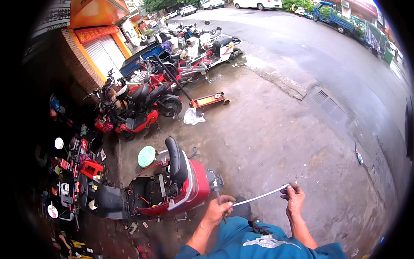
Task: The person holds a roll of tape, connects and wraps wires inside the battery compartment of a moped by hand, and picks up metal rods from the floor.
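Observation:
A thin white strip (261, 196), perhaps a cable tie or narrow tube, is stretched between my two hands. Its lower end is pinched in my left hand (219, 210), and my right hand (294, 199) has closed fingers on the upper end. A dark thin rod also passes by the left fingers; its kind is unclear. Just left of my hands stands a red electric scooter (196, 183), its black seat (176, 160) tipped up and wiring showing in the open body. Neither hand touches the scooter.
An orange floor jack (209, 101) with a long handle stands beside parked scooters (142, 103). A white plastic bag (193, 116) lies near it. A green round stool top (146, 156) and a red stool (91, 168) are at left. A small bottle (359, 157) lies right, below a drain grate (328, 105).

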The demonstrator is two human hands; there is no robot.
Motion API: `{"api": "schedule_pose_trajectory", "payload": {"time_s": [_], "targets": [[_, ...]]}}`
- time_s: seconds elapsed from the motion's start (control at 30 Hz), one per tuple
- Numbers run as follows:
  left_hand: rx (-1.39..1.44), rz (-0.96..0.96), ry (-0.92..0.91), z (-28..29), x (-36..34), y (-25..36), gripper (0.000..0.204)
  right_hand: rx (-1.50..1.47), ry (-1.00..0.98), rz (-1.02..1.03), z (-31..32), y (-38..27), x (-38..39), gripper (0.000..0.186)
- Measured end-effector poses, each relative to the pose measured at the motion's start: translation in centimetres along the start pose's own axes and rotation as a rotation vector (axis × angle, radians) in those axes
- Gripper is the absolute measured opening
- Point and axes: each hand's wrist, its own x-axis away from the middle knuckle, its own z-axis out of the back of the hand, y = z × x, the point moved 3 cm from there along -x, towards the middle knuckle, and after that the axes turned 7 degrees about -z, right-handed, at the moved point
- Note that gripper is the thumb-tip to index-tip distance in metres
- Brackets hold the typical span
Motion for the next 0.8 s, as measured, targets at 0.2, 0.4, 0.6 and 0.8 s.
{"api": "schedule_pose_trajectory", "payload": {"time_s": [0.2,0.4,0.6,0.8], "targets": [[-0.114,-0.037,-0.204,-3.8,-8.7,3.4,0.015,-0.055,0.085,-0.098,1.4,-0.1,-4.8,0.023],[-0.284,0.103,-0.473,-3.3,-18.6,5.2,0.028,0.006,-0.067,-0.472,1.9,0.6,-10.8,0.019],[-0.186,0.261,-0.593,-4.1,-26.0,10.6,0.031,-0.121,-0.181,-0.657,-3.2,-0.2,-17.3,0.025],[-0.244,0.091,-0.36,-1.5,-33.8,14.2,0.032,-0.163,-0.261,-0.579,-10.2,-1.4,-27.4,0.03]]}}
